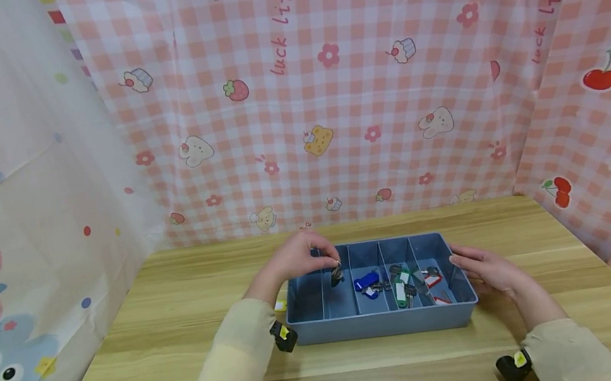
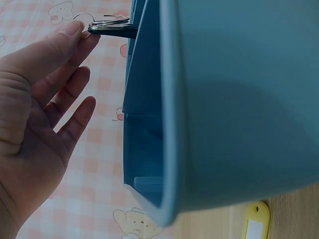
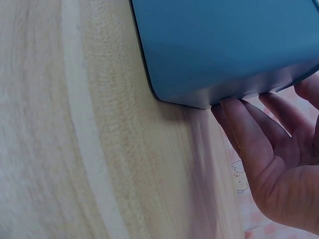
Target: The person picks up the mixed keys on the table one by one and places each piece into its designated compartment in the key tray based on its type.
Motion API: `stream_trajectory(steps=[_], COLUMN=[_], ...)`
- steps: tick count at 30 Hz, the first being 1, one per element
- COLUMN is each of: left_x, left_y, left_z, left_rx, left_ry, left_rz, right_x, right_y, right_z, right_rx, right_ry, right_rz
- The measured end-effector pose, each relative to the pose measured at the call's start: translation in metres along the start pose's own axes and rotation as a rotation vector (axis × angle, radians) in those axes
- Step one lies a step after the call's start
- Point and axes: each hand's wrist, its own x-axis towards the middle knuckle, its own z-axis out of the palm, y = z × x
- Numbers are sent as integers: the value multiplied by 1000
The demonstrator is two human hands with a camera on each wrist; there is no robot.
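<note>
My left hand pinches a metal ring of keys between thumb and forefinger. The keys hang over the second compartment from the left of a blue-grey divided tray. In the left wrist view, silver edges and a black piece of the keys show beside the tray, the other fingers spread loosely. My right hand rests against the tray's right end. The right wrist view shows its extended fingers touching the outer wall. Blue key tags, green key tags and red-edged key tags lie in separate compartments.
A yellow key tag lies on the wooden table just left of the tray, partly hidden in the head view. A checked cloth hangs behind the table, with more cloth at both sides.
</note>
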Motion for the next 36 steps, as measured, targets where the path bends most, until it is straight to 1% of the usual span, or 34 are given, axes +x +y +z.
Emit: stream_trajectory(steps=[6,16,24,32,36], left_x=[1,2,1,-4,-11], left_y=[-1,-2,0,-2,-1], left_z=[0,0,-1,-5,-7], left_rx=[-10,-14,-57,-38,-78], left_ry=[-9,-22,-23,1,17], left_rz=[6,-38,-76,-50,-42], right_x=[0,0,0,0,0], right_y=[0,0,0,0,0], right_z=[0,0,0,0,-1], right_rx=[5,-1,0,2,2], right_ry=[0,-1,-1,-3,-7], right_rz=[0,-3,2,5,-1])
